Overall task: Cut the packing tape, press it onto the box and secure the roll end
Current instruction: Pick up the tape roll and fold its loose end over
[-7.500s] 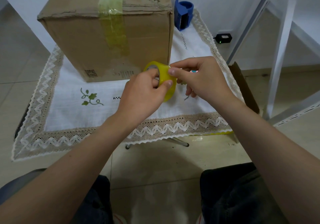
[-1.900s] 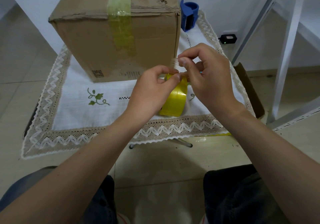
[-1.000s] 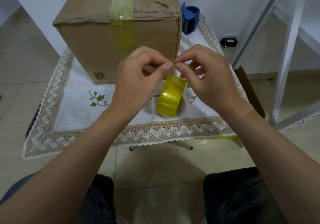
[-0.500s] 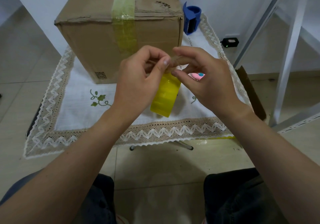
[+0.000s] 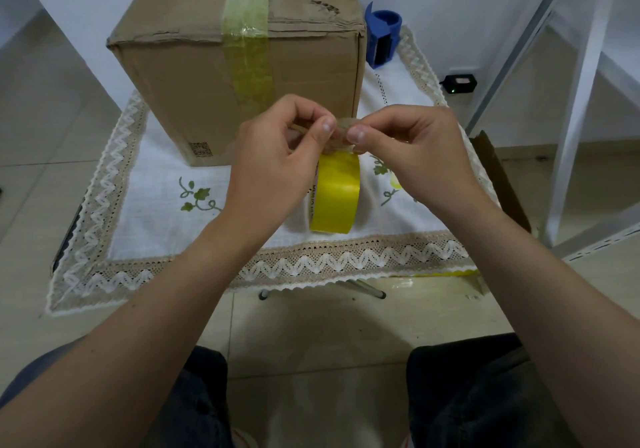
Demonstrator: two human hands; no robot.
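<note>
A yellow packing tape roll (image 5: 335,196) hangs edge-on just above the white cloth, below my two hands. My left hand (image 5: 277,167) and my right hand (image 5: 412,156) meet over it, each pinching the clear free end of tape (image 5: 341,132) between thumb and fingertips. Behind them stands the brown cardboard box (image 5: 194,80), with a yellowish strip of tape (image 5: 249,42) running over its top and down its front face. No cutting tool shows in either hand.
A blue tape dispenser (image 5: 382,40) stands behind the box's right corner. The small table carries a white lace-edged cloth (image 5: 156,212). A brown cardboard piece (image 5: 498,177) leans at the table's right, beside a white metal frame (image 5: 581,101). A small black device (image 5: 460,83) lies on the floor.
The roll dropped from my left hand's grip to hang from the tape end. Both hands rose and now pinch the free end together, a little farther apart than half a second ago.
</note>
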